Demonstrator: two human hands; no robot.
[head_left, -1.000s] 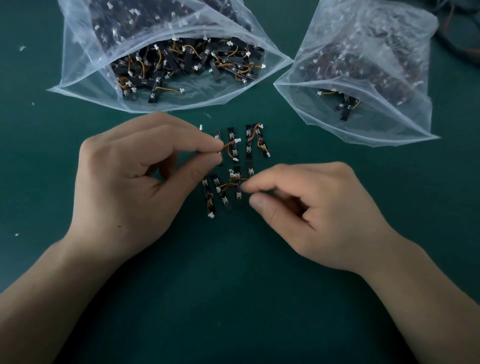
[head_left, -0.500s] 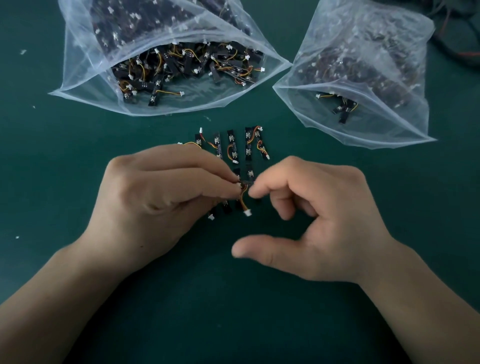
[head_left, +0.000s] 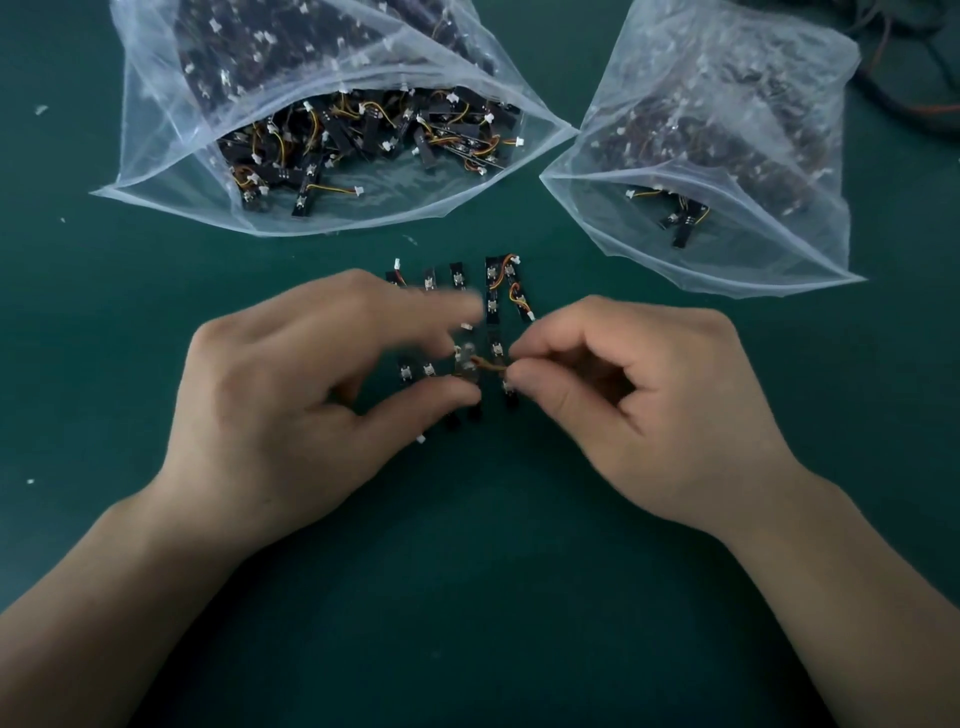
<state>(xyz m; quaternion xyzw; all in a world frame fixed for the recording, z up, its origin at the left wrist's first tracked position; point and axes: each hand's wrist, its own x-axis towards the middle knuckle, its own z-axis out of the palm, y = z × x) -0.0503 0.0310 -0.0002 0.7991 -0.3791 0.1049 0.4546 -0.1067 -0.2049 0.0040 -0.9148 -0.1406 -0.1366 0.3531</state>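
1. Your right hand pinches a thin orange-brown wire between thumb and forefinger, with the other fingers curled in.
2. That wire runs left to a small black circuit strip, which is blurred, between your two hands and low over the dark green surface. You cannot tell whether it touches.
3. Your left hand is spread, its fingers apart and blurred. The thumb tip is just beside the strip and grips nothing that shows.
4. Rows of matching black strips with white connectors lie on the surface under and beyond your fingers.
5. Farther off, a large clear plastic bag and a smaller clear plastic bag lie open, both filled with the same strips.
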